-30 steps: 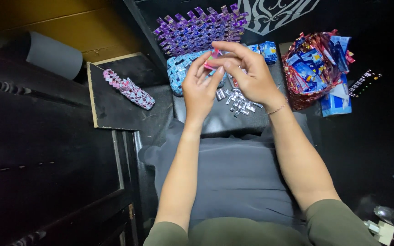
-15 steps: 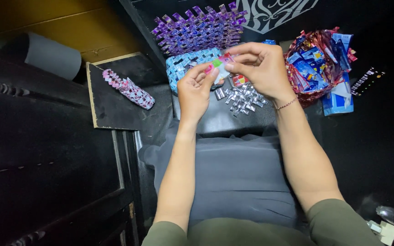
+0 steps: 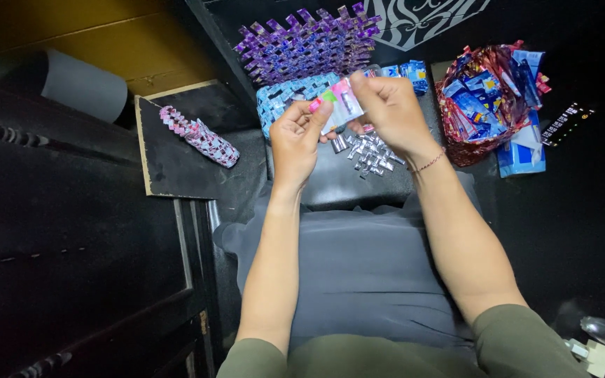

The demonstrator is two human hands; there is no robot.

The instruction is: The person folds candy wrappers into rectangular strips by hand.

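My left hand [image 3: 295, 136] and my right hand [image 3: 386, 105] together pinch a small pink, green and white wrapper strip [image 3: 337, 105] above my lap. The left fingers grip its left end, the right fingers its right end. Just below the hands lies a heap of small folded silver wrapper pieces [image 3: 365, 154] on a dark board. Behind the hands sit a woven blue wrapper panel [image 3: 285, 98] and a woven purple wrapper panel [image 3: 302, 45].
A basket woven from red wrappers [image 3: 484, 140] holds several blue packets at the right. A small woven pink-and-white piece [image 3: 201, 136] lies on a dark tray [image 3: 169, 168] at the left. A grey roll [image 3: 82, 84] stands at the far left. Grey cloth [image 3: 358, 266] covers my lap.
Both hands rose slightly and moved apart, drawing the wrapper strip out flat between them. The other things have not moved.
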